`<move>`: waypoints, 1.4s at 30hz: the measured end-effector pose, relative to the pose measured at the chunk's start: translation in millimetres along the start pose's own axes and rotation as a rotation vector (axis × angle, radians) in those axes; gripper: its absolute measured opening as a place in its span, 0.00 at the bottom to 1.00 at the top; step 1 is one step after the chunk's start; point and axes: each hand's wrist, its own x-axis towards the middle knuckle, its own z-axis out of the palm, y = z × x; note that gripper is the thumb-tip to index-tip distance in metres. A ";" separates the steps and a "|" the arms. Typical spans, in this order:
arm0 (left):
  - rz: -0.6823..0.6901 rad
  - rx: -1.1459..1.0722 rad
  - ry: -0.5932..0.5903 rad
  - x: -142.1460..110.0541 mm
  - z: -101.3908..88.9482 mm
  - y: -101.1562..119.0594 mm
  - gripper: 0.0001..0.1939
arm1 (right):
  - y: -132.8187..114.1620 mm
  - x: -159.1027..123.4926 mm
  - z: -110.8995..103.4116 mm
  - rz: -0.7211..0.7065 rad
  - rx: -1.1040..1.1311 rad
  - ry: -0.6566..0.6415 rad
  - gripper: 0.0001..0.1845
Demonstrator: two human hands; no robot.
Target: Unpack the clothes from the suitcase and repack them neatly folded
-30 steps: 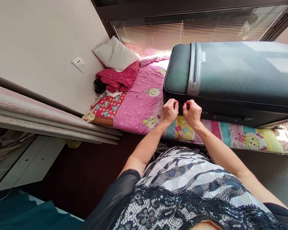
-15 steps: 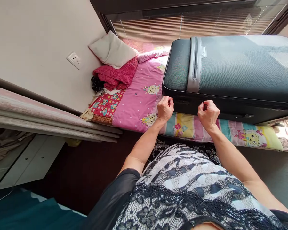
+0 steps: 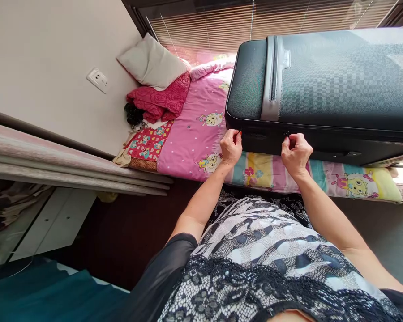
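Note:
A large dark grey suitcase (image 3: 336,85) lies flat on a low mattress with a pink cartoon sheet (image 3: 195,138). My left hand (image 3: 230,147) is pinched shut at the suitcase's near left corner, on what looks like a zipper pull. My right hand (image 3: 295,154) is also pinched shut against the front side of the case, a hand's width to the right, on a second small zipper pull. Both pulls are tiny and mostly hidden by my fingers. A grey strap band (image 3: 272,80) crosses the lid.
A white pillow (image 3: 151,62) and a crumpled red blanket (image 3: 157,100) lie at the mattress head by the wall. A wall socket (image 3: 97,79) is on the left. Blinds (image 3: 228,31) cover the window behind. A white drawer unit (image 3: 47,223) stands lower left; dark floor lies below.
My hands were together at one spot on the suitcase's front side. They have since drawn apart, the right one sliding rightward along the zipper line, the left staying near the corner.

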 end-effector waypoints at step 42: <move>-0.276 0.429 -0.108 101.6 -47.9 -10.0 0.09 | 210.3 70.3 -215.2 0.543 -0.609 0.223 0.06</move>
